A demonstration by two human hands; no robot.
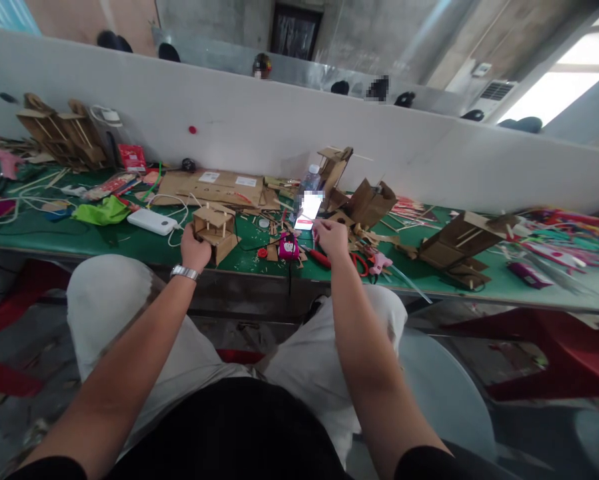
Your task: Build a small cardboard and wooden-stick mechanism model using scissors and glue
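Note:
My left hand (195, 250) is closed round the left side of a small cardboard model (218, 227) with wooden sticks through it, held at the table's front edge. My right hand (332, 239) reaches to the lower edge of a lit phone (309, 208), fingers bent and a fingertip at its screen. Nothing shows in that hand. The phone leans upright near a clear plastic bottle (312, 177). Just below lie a pink box-like item (288, 247), red-handled pliers (319, 258) and a pink glue gun (379, 263).
A white power bank (152, 221) with cables and a green cloth-like piece (100, 211) lie left on the green table (259, 233). Cardboard models (466, 243) stand right and far left. A flat cardboard sheet (194, 187) lies by the white partition (229, 113). Red stools (544, 353) stand below.

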